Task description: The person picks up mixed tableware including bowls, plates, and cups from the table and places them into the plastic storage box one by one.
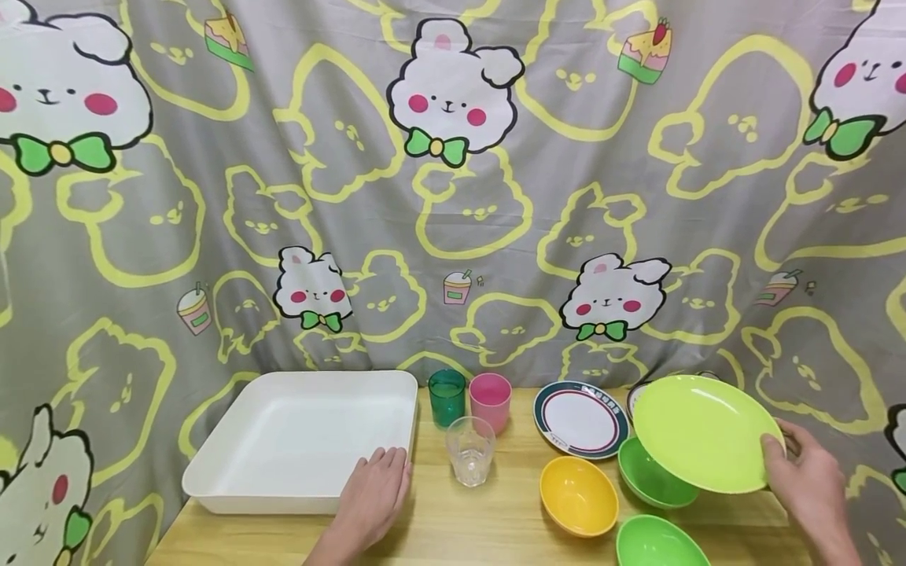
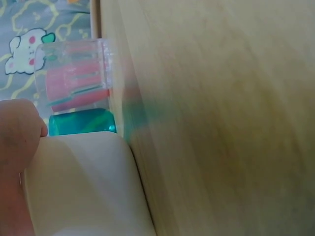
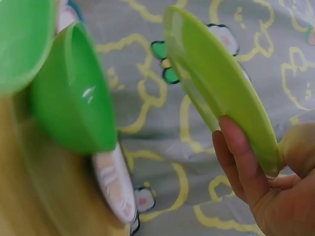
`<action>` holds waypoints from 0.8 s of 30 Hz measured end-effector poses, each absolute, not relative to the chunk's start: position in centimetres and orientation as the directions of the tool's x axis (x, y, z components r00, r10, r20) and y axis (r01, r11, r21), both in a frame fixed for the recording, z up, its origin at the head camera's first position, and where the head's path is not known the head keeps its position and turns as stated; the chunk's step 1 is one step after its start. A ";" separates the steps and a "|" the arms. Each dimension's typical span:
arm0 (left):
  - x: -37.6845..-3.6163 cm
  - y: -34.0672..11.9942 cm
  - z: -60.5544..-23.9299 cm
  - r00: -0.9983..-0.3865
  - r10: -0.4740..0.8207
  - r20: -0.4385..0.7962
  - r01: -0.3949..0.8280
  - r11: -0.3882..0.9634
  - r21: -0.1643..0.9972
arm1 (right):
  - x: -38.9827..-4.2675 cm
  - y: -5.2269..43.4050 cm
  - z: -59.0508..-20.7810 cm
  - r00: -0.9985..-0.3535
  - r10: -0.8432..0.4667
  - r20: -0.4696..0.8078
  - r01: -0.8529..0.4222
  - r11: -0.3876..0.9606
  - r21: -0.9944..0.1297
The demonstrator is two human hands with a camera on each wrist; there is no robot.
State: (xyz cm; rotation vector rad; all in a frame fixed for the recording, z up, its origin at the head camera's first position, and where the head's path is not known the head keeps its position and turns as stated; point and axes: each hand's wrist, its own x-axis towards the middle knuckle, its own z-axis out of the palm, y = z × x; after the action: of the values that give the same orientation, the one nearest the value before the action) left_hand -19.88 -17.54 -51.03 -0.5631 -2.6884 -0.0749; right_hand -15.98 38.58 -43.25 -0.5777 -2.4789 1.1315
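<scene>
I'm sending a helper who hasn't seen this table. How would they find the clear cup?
Start at the white tray on the table's left. Just right of it stand three cups; the clear cup is nearest the table's front edge, before the teal cup and pink cup. Only it is see-through.

A wooden table (image 1: 495, 519) carries a white tray (image 1: 304, 440), cups, bowls, plates.

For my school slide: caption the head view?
Right hand lifts round lime-green plastic plate; left hand rests on white rectangular tray.
</scene>
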 end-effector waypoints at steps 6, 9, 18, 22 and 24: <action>-19.9 -17.5 -51.0 -0.849 0.369 0.378 0.389 0.921 -0.023 | -16.7 35.8 -42.5 -0.822 0.540 0.180 0.128 0.483 -0.866; -19.9 -17.5 -51.0 -0.851 0.368 0.374 0.392 0.920 -0.014 | -16.9 34.5 -42.2 -0.832 0.516 0.203 0.078 0.471 -0.879; -20.0 -17.5 -51.1 -0.850 0.374 0.371 0.385 0.922 -0.046 | -17.7 31.1 -41.9 -0.860 0.471 0.194 0.005 0.388 -0.921; -20.0 -17.5 -51.1 -0.852 0.374 0.367 0.382 0.922 -0.054 | -18.2 29.7 -42.1 -0.857 0.459 0.234 -0.031 0.408 -0.913; -20.0 -17.5 -51.1 -0.852 0.375 0.365 0.383 0.922 -0.052 | -18.4 28.9 -42.2 -0.858 0.450 0.249 -0.050 0.408 -0.912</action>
State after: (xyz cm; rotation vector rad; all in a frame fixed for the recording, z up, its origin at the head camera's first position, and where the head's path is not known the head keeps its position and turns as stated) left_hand -20.02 -17.48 -51.07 -0.5543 -2.7089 -0.0322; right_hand -18.37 28.91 -42.16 -0.3401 -2.2082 1.4527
